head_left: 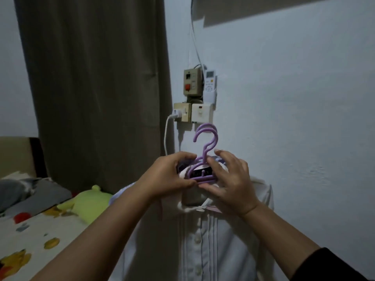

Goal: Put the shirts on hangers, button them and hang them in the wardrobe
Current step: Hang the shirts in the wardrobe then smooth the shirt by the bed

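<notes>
Bare left forearm [113, 216], black sleeve [332, 266] on right arm, bare hands

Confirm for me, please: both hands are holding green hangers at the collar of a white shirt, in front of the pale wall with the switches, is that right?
Not quite: the hangers are purple, not green. The head view shows the left hand and right hand holding them at the collar of the white shirt, in front of the pale wall with the switches.
</notes>
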A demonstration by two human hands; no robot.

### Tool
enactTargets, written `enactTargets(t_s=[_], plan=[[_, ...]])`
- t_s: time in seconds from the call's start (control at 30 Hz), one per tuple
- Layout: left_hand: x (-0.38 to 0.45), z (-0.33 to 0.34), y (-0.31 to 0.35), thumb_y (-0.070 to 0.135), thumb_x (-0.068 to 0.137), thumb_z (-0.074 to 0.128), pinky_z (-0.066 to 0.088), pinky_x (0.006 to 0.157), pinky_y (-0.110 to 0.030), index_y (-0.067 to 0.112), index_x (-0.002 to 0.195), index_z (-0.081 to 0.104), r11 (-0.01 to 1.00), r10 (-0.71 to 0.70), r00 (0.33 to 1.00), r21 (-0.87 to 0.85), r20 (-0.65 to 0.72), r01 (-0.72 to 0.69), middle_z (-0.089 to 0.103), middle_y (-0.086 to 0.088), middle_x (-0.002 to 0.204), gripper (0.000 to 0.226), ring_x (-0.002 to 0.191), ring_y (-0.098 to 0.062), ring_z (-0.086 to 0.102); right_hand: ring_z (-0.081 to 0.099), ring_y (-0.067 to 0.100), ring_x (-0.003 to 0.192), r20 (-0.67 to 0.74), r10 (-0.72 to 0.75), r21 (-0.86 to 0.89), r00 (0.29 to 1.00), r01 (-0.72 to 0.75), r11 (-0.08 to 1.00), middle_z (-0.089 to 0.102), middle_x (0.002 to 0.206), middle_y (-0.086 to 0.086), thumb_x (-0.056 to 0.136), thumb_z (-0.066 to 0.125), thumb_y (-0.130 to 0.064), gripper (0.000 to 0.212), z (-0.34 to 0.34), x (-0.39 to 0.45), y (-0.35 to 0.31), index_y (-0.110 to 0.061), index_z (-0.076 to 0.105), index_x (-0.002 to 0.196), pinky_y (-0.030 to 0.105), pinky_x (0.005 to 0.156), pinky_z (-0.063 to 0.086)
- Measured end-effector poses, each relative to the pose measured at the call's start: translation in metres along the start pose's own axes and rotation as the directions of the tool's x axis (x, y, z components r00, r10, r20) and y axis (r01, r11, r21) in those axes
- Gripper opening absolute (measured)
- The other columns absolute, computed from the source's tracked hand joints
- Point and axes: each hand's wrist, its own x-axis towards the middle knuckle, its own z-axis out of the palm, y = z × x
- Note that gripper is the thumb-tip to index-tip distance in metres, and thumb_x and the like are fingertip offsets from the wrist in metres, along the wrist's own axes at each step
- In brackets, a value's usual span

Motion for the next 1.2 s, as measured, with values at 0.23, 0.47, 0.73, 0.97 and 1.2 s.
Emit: enactTargets(t_s=[0.23, 0.47, 0.73, 0.97, 1.2], plan=[[0.026, 0.019, 0.065, 0.016, 0.070, 0.084, 0.045, 0.093, -0.011, 0.020, 0.124, 0.061, 0.978, 0.165, 0.986, -0.131, -0.004, -0.164, 0.066, 0.008, 0.114, 0.059, 0.104, 0.006, 0.060, 0.045, 0.023, 0.122, -0.003, 0.015, -0.087, 1.000, -0.015, 0.996, 0.047, 0.133, 0.009, 0.083, 0.050, -0.066, 0.074, -0.091, -0.001, 0.044, -0.018, 0.036, 0.137, 0.035, 0.095, 0.036], [0.061, 0.065, 0.162, 0.013, 0.066, 0.086, 0.044, 0.091, -0.008, 0.021, 0.118, 0.065, 0.916, 0.294, 0.956, -0.281, -0.017, -0.287, 0.067, 0.012, 0.110, 0.056, 0.100, 0.013, 0.059, 0.040, 0.024, 0.127, 0.031, 0.154, -0.344, 0.988, -0.134, 0.929, 0.038, 0.138, 0.006, 0.081, 0.039, -0.075, 0.086, -0.228, -0.058, 0.107, -0.011, 0.032, 0.138, 0.040, 0.102, 0.031], [0.074, 0.148, 0.314, 0.022, 0.062, 0.089, 0.045, 0.092, -0.010, 0.020, 0.116, 0.068, 0.791, 0.472, 0.881, -0.429, -0.024, -0.435, 0.068, 0.015, 0.109, 0.058, 0.103, 0.009, 0.060, 0.034, 0.027, 0.131, 0.082, 0.224, -0.695, 0.971, -0.105, 0.711, 0.034, 0.141, 0.009, 0.077, 0.038, -0.079, 0.094, -0.427, -0.114, 0.143, -0.010, 0.028, 0.141, 0.046, 0.105, 0.024], [0.061, 0.201, 0.436, 0.018, 0.063, 0.089, 0.046, 0.090, -0.012, 0.027, 0.107, 0.069, 0.611, 0.605, 0.793, -0.598, -0.070, -0.519, 0.069, 0.018, 0.105, 0.049, 0.100, 0.008, 0.062, 0.031, 0.027, 0.131, 0.109, 0.328, -0.866, 0.938, -0.073, 0.495, 0.030, 0.144, 0.008, 0.070, 0.050, -0.072, 0.097, -0.595, -0.147, 0.135, -0.014, 0.024, 0.143, 0.055, 0.100, 0.029], [0.042, 0.240, 0.551, 0.012, 0.067, 0.086, 0.044, 0.093, -0.011, 0.015, 0.121, 0.066, 0.344, 0.751, 0.639, -0.728, -0.165, -0.593, 0.068, 0.008, 0.115, 0.057, 0.107, 0.006, 0.060, 0.028, 0.030, 0.133, 0.092, 0.418, -0.967, 0.904, -0.019, 0.253, 0.027, 0.147, 0.011, 0.072, 0.048, -0.069, 0.095, -0.736, -0.165, 0.092, -0.017, 0.017, 0.146, 0.053, 0.102, 0.030]])
